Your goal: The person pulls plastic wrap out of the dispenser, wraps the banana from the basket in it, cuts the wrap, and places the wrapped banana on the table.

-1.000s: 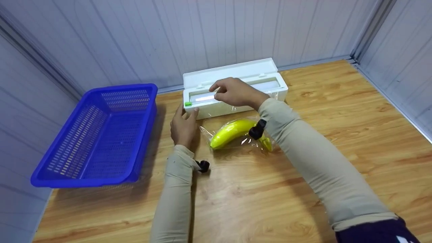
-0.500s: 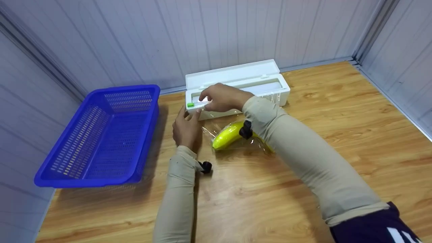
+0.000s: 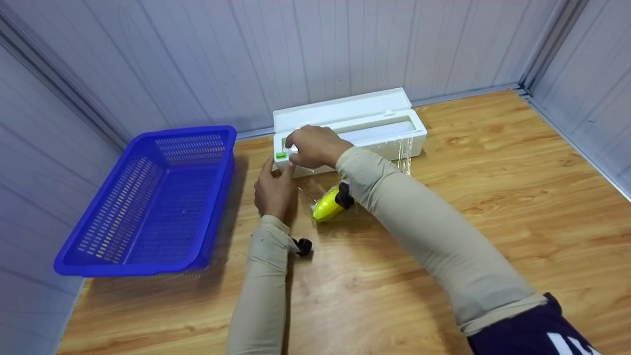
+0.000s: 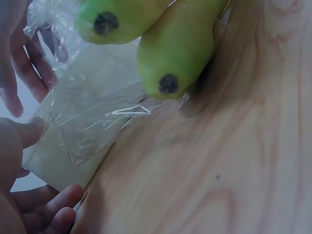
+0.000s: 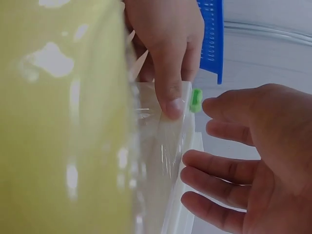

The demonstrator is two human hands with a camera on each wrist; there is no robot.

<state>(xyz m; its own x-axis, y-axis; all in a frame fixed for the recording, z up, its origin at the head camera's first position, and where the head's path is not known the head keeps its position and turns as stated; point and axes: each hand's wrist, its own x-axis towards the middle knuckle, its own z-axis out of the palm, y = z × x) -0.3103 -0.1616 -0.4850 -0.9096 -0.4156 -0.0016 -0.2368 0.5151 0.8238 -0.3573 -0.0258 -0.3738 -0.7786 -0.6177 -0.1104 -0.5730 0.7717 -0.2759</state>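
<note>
A long white cling film dispenser (image 3: pixel 414 143) stands near the back wall, lid raised, with a green slide cutter (image 3: pixel 281 155) at its left end. My left hand (image 3: pixel 273 192) grips that end; in the right wrist view its thumb (image 5: pixel 173 108) presses on the film over the front face. Over the same end is my right hand (image 3: pixel 318 148), its fingers loosely extended and fingertips right by the green cutter. Yellow-green bananas (image 3: pixel 326 204) wrapped in clear film lie in front of the dispenser, partly hidden by the right forearm. Two dark-tipped banana ends (image 4: pixel 175 58) show in the left wrist view.
To the left stands a blue plastic basket (image 3: pixel 123 269) with slotted sides. Loose clear film (image 3: pixel 405 155) hangs down the dispenser's front at the right. Pale panel walls (image 3: pixel 345 49) border the wooden table (image 3: pixel 384 296).
My right hand has moved left along the dispenser to the end with the green cutter, and its forearm now covers more of the bananas. The left hand keeps its hold.
</note>
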